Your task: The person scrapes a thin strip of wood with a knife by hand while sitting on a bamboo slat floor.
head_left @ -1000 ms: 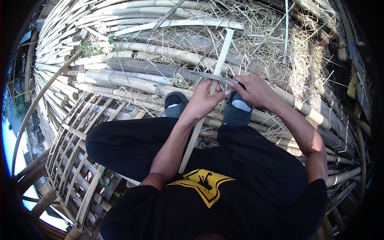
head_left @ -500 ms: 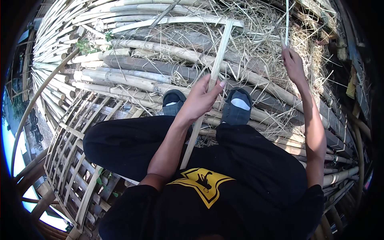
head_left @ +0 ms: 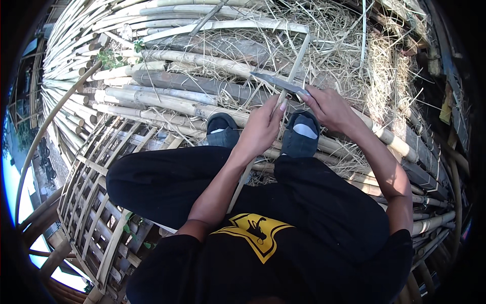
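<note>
My left hand point(head_left: 259, 129) is closed around a long, pale bamboo strip point(head_left: 299, 57) that slants away between my feet. The strip's near end runs down past my wrist toward my lap. In my right hand point(head_left: 331, 110) is a knife point(head_left: 275, 82) with a pointed grey blade, its tip toward the left. The blade lies across the strip just beyond my left fingers and appears to touch it. My right fingers hide the knife's handle.
Bamboo poles point(head_left: 177, 104) lie under and ahead of my sandalled feet point(head_left: 299, 137). Straw-like shavings point(head_left: 334, 50) cover the ground ahead, with a thin pale sliver point(head_left: 363, 38) among them. A woven bamboo lattice point(head_left: 96, 202) stands at my left. Another pale strip point(head_left: 228, 24) lies farther off.
My right hand has come in from the far right, bringing the knife blade onto the bamboo strip. The strip has turned and now shows a narrower side. A thin sliver now lies in the straw.
</note>
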The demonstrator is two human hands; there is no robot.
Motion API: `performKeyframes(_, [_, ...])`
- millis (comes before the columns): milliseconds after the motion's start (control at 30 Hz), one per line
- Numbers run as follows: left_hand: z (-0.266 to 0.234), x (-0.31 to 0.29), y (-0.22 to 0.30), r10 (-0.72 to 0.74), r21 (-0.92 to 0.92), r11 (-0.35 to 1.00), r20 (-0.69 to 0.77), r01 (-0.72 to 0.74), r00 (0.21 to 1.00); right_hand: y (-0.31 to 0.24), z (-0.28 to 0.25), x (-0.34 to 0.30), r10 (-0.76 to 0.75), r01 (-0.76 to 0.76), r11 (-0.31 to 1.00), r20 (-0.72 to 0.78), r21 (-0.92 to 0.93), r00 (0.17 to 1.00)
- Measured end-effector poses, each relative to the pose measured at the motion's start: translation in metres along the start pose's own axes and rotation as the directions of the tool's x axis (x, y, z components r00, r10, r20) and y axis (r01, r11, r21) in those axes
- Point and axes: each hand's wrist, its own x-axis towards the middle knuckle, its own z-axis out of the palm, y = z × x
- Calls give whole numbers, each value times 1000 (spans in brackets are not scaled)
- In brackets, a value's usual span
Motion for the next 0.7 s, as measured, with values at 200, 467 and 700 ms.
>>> performKeyframes(200, [-2, -14, 4, -11, 65, 998, -40, 13, 999, 49, -27, 18, 134, -144, 983, -93, -115, 987])
performKeyframes(467, [-17, -6, 9, -167, -503, 834, 162, 227, 973, 59, -60, 4, 243, -242, 970, -299, 41, 923])
performKeyframes(700, [-19, -5, 6, -72, -641, 704, 366, 307, 928, -1, -6, 3, -33, 33, 997, -3, 70, 999])
